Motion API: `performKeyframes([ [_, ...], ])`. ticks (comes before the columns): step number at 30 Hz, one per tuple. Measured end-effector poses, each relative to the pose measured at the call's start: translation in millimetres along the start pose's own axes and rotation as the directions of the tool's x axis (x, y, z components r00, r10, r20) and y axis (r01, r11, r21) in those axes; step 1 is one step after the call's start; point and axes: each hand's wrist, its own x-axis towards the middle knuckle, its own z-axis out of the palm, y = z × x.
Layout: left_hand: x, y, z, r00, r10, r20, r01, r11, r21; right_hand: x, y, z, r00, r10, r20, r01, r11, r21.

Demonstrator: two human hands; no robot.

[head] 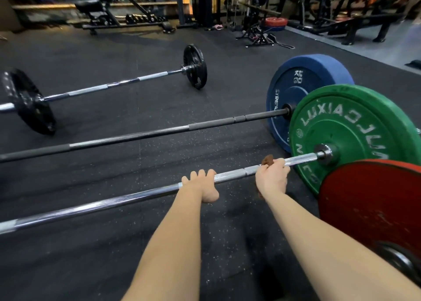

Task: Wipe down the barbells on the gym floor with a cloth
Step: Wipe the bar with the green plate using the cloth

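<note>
On the gym floor [159, 243], three barbells [136, 136], one cloth [267, 160].

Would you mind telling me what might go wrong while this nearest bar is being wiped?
The right hand wraps the brown cloth round the nearest bar close to the green plate; sliding toward it could jam knuckles against the collar. The bar rests on a round plate, so it might roll if the left hand loosens its grip.
</note>
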Motion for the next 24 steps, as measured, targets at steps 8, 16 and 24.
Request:
performKeyframes([
  [8,9,0,3,1.0,-0.006,0.0,0.006,1.0,0.0,39,5,-8,0.967,0.164,-0.195,-0.155,0.986,0.063],
  [16,8,0,1,1.0,-0.019,0.011,0.019,1.0,0.007,-3,8,10,0.978,-0.207,-0.019,0.196,0.949,-0.246],
  [24,1,0,1,1.0,0.0,-0.007,0.0,1.0,-0.009,-19,-1,13,0.976,-0.18,0.126,0.196,0.972,-0.128],
])
